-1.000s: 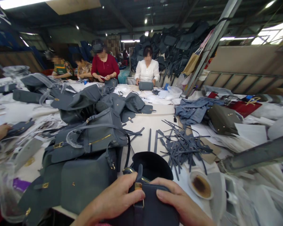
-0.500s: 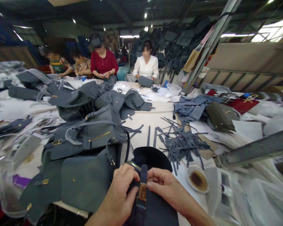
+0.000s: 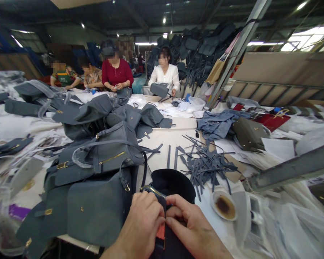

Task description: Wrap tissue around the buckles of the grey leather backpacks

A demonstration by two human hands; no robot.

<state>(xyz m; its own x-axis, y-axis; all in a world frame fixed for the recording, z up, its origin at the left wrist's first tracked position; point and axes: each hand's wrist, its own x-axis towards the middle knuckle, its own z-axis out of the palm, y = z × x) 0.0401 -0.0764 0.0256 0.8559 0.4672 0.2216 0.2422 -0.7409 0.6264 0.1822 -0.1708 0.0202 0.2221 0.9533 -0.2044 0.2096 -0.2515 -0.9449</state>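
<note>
View: head camera, forward and down across a long worktop (image 3: 167, 144).

Left hand (image 3: 142, 225): nearly closed, fingers curled round and pinching the strap from the left.

Right hand (image 3: 190, 226): also nearly closed, fingertips (image 3: 175, 221) bent inward and pressing on the strap from the right, almost touching the left hand.

Held item: dark leather strap (image 3: 161, 216), upright between both hands, with an orange-red patch (image 3: 160, 233) showing just below the fingers.

Location: strap fixed to a dark navy leather handbag (image 3: 172, 187), at the near edge of the worktop and low in the centre of the view. Black rounded top of the bag above the hands; gold-toned metal fitting (image 3: 152, 190) just left of the strap.

Left of the hands: heap of grey leather handbags (image 3: 97, 212) with gold-toned hardware, just beside the navy bag.

Right of the hands: tangle of loose grey leather straps (image 3: 207, 165) and a white saucer (image 3: 224, 205) with brown residue.

Far side: 1 co-worker in a white blouse (image 3: 164, 73) with both hands on a grey handbag (image 3: 156, 90).
</note>
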